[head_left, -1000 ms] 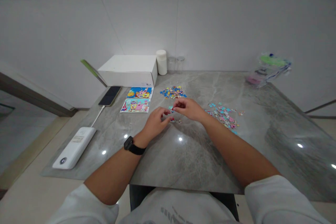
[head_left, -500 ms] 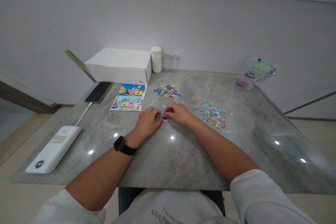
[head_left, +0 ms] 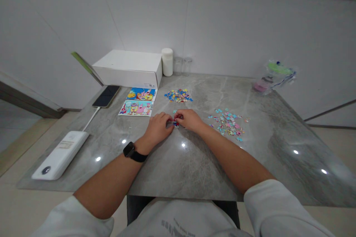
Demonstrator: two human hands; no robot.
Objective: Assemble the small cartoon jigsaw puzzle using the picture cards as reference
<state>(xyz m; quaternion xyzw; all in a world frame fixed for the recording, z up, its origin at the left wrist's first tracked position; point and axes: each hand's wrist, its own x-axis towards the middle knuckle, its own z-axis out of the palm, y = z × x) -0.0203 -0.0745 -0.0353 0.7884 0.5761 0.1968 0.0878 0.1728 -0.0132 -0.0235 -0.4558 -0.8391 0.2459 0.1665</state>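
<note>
At the middle of the table, my left hand [head_left: 160,127] and my right hand [head_left: 188,119] meet over a few small joined puzzle pieces [head_left: 175,123]. The fingers of my left hand are curled against the left side of these pieces. My right thumb and index finger pinch at their upper edge. Fingers partly hide the pieces. Beyond my hands lies a pile of blue and yellow puzzle pieces [head_left: 178,95]. Light blue and pink pieces [head_left: 228,123] are scattered to the right. Two cartoon picture cards [head_left: 136,108] lie to the left.
A white box [head_left: 126,68], a white bottle [head_left: 167,62] and two clear glasses [head_left: 187,66] stand along the wall. On the left, a phone [head_left: 106,96] is cabled to a white power bank [head_left: 60,154]. A plastic bag [head_left: 274,77] sits at the back right.
The view has shifted slightly. Both hands remain at the small pieces, with only slight finger movement.
</note>
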